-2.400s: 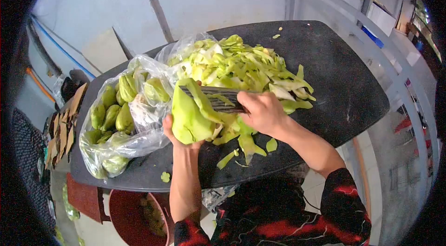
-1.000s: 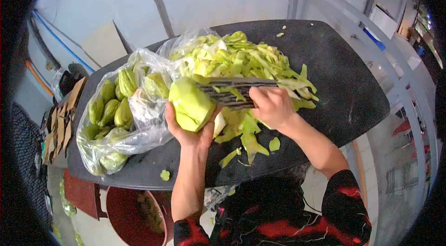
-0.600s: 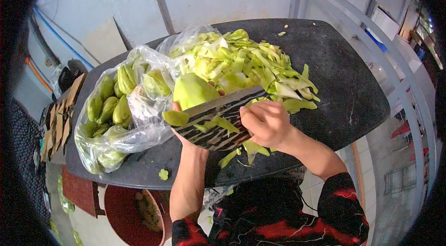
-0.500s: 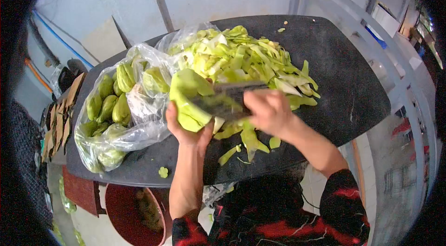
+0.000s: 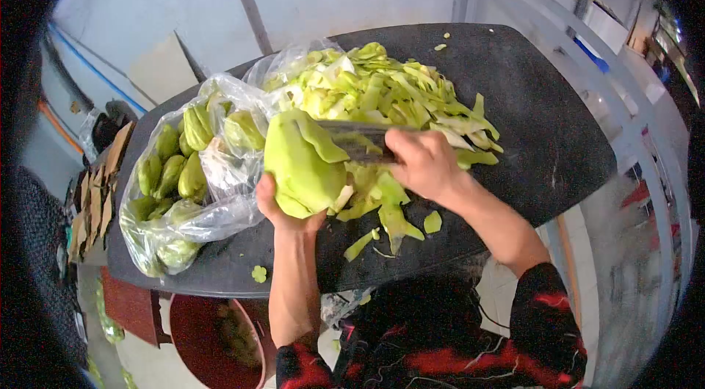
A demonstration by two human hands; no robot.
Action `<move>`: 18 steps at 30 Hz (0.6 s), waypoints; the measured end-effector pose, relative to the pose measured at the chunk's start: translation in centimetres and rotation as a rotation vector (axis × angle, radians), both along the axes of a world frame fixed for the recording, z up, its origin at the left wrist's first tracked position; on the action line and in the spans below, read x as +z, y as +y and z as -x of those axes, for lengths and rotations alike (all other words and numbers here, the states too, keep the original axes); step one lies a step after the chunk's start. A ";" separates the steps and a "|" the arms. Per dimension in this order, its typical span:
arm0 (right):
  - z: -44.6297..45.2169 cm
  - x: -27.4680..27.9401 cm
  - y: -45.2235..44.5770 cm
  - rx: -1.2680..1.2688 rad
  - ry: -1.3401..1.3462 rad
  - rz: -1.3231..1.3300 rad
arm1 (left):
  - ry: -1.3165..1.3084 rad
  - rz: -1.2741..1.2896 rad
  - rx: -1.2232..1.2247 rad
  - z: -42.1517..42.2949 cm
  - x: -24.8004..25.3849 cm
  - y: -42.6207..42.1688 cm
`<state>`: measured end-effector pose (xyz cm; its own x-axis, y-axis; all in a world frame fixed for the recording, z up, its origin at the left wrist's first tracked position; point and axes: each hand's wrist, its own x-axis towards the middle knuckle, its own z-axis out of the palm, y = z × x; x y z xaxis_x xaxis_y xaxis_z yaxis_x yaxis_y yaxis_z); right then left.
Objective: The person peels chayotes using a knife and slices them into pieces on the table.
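My left hand (image 5: 288, 214) grips a pale green chayote (image 5: 302, 169) from below, raised over the table's near side. A strip of skin hangs loose along its upper right. In my right hand (image 5: 426, 161) is a wide, dark-bladed knife (image 5: 360, 141), its blade lying against the chayote's upper right side. Bits of green stick to the blade, and the handle is hidden in my fist. Behind the knife spreads a heap of chayote peelings (image 5: 389, 92). More strips of peel (image 5: 395, 224) lie beneath my right hand.
Left of my hands, a clear plastic bag (image 5: 213, 224) holds several whole chayotes (image 5: 170, 172). The black table (image 5: 543, 117) has rounded corners. Below its front edge stands a red bucket (image 5: 192, 345) with scraps inside. A grey metal railing (image 5: 631, 117) runs along the right.
The chayote has turned in my left hand, showing more of its smooth side. The knife was blurred by motion and reached lower; now it rests higher, against the upper edge.
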<state>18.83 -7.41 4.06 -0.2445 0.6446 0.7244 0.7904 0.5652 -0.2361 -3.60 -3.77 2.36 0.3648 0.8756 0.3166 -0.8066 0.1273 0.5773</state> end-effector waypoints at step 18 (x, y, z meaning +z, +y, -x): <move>-0.7 -0.9 1.6 -0.174 0.012 0.114 | 0.045 -0.014 -0.076 -0.4 -0.1 -0.3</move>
<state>19.57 -5.79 3.19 -0.1140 0.7545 0.6463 0.8707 0.3891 -0.3007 -3.19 -4.07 2.25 0.4437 0.8409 0.3100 -0.7682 0.1787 0.6147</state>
